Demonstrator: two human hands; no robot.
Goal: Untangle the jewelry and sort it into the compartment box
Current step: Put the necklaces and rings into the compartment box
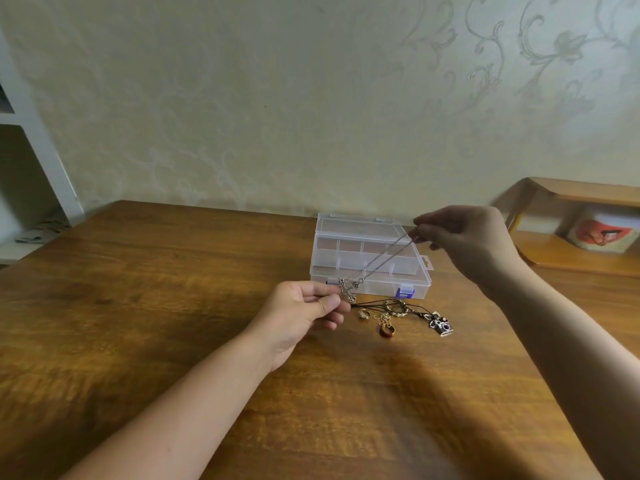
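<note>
View: one head-worn wide-angle camera, no second view to share the scene.
Position: above the near edge of the desk (145,306).
Facing: forward and down, toward the wall (277,98) behind the desk.
Nearness: forearms enter from the bottom corners; the compartment box (367,258) sits mid-frame.
Distortion: straight edges bow near the frame borders.
</note>
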